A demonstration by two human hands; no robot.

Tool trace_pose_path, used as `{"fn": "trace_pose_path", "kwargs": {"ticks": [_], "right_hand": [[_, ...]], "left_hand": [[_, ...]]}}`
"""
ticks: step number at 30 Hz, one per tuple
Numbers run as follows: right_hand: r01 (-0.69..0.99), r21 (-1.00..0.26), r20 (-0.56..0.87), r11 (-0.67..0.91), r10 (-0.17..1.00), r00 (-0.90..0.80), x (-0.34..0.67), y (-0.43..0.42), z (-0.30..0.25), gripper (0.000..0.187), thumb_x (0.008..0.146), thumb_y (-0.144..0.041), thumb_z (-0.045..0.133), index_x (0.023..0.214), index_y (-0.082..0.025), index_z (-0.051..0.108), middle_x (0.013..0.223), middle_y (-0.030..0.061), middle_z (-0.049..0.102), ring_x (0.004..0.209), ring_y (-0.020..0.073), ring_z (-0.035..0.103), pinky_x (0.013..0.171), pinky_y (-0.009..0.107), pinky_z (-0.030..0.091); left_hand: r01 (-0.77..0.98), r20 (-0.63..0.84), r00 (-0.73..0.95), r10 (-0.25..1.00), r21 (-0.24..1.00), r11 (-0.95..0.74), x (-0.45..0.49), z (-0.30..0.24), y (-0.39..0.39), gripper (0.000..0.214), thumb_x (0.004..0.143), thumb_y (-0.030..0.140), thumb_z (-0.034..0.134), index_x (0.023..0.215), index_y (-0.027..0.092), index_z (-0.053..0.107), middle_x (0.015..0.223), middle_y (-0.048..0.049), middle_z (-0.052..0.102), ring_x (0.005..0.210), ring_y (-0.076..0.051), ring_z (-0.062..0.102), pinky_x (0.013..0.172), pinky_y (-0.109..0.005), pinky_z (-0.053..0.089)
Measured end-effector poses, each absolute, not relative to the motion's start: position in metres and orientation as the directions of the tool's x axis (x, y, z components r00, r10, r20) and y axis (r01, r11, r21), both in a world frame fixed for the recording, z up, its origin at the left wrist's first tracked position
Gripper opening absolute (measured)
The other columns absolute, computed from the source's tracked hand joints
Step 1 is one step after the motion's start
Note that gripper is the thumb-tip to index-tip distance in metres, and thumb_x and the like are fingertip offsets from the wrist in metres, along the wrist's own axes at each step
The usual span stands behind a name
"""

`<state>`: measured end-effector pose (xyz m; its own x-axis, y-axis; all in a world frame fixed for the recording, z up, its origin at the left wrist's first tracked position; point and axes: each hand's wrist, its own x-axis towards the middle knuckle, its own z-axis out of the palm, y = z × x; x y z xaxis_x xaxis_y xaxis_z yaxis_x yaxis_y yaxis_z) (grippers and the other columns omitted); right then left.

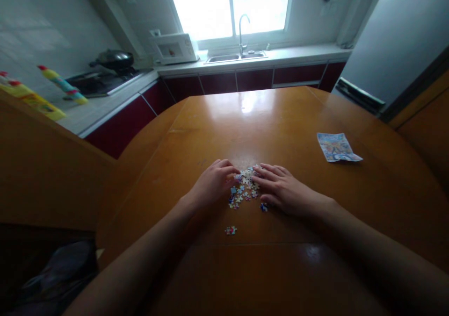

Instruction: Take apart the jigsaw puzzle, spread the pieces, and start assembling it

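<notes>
**Pale jigsaw pieces [241, 189] on an orange-brown wooden table [224, 133]**

At five o'clock, the pieces mix cream, light blue and lilac; a dark blue-and-white jigsaw piece [264, 207] sits at the pile's four. At three, the printed paper sheet [335, 148] carries a blue, white and tan picture. Cabinet doors [217, 82] at twelve are dark red. The microwave [175, 48] at eleven is white. At ten, a red-capped yellow bottle [64, 85] wears a turquoise band.
</notes>
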<state>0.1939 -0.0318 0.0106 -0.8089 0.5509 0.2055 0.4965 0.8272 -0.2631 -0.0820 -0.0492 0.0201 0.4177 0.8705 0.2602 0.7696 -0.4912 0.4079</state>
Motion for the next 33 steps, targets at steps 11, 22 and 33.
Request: {"fn": "trace_pose_path", "kwargs": {"ticks": [11,22,33], "right_hand": [[0.565,-0.284,0.186,0.775,0.623,-0.76,0.218,-0.014,0.022,0.026,0.098,-0.039,0.055,0.098,-0.027,0.079,0.144,0.0073,0.057,0.135,0.0318,0.047,0.111,0.054,0.041],[0.461,-0.307,0.186,0.833,0.527,-0.829,0.191,-0.036,0.015,0.052,0.099,-0.042,0.054,0.148,-0.027,0.048,0.156,0.006,0.046,0.143,0.0313,0.038,0.116,0.054,0.034],[0.525,-0.29,0.151,0.8,0.58,-0.801,0.214,-0.022,0.026,0.029,0.097,-0.042,0.058,0.116,-0.028,0.074,0.153,0.0075,0.048,0.144,0.0339,0.036,0.114,0.057,0.034]], "left_hand": [[0.841,0.213,0.311,0.926,0.393,-0.373,-0.082,0.018,-0.049,0.012,0.091,0.025,0.067,0.083,0.022,0.076,0.088,-0.0049,0.067,0.082,-0.019,0.059,0.075,-0.033,0.049],[0.735,0.284,0.517,0.807,0.336,-0.589,-0.069,0.02,-0.055,0.025,0.098,0.025,0.056,0.113,0.032,0.075,0.105,-0.0059,0.066,0.097,-0.021,0.054,0.089,-0.036,0.05],[0.75,0.231,0.543,0.807,0.299,-0.59,-0.076,0.022,-0.054,0.019,0.097,0.033,0.06,0.105,0.034,0.078,0.107,-0.0055,0.065,0.099,-0.022,0.053,0.089,-0.038,0.049]]}}
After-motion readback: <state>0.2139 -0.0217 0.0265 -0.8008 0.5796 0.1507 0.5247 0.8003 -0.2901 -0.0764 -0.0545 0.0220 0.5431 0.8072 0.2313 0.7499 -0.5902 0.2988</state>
